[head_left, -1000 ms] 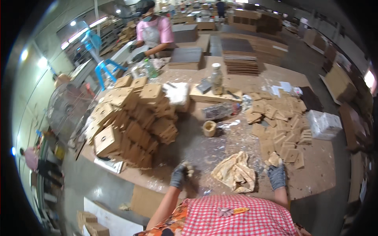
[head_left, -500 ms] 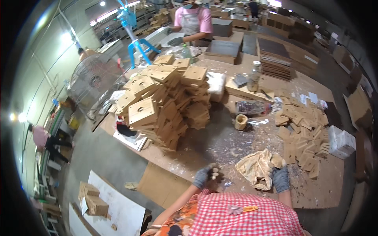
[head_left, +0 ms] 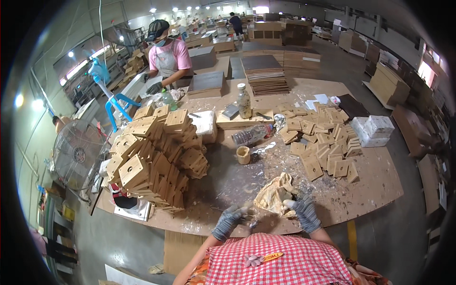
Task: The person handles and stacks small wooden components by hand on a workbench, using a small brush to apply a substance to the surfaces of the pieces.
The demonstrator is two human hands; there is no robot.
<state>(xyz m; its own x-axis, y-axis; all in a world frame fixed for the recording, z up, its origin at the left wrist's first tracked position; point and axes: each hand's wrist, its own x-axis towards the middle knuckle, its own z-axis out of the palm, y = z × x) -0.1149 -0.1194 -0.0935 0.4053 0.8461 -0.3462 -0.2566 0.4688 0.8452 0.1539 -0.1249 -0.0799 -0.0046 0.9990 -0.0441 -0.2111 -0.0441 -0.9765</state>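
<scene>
Both my hands wear grey gloves at the near edge of a wooden worktable [head_left: 375, 190]. My left hand [head_left: 229, 220] is curled around a small thin tool whose kind I cannot make out. My right hand [head_left: 302, 211] rests on a crumpled yellowish rag [head_left: 274, 194] and pinches its edge. A tall heap of square wooden blocks with round holes [head_left: 154, 156] stands to my left. Flat wooden pieces [head_left: 323, 142] lie scattered to my right.
A small roll of tape [head_left: 243, 155], a lying plastic bottle [head_left: 250, 135], an upright bottle [head_left: 243, 101] and a white foam block [head_left: 377, 130] sit on the table. A person in a pink shirt [head_left: 167, 54] works at the far side. A fan [head_left: 76, 154] stands at left.
The view has swung and come closer to the table. My right hand has moved onto the rag, and my left hand has shifted a little toward it.
</scene>
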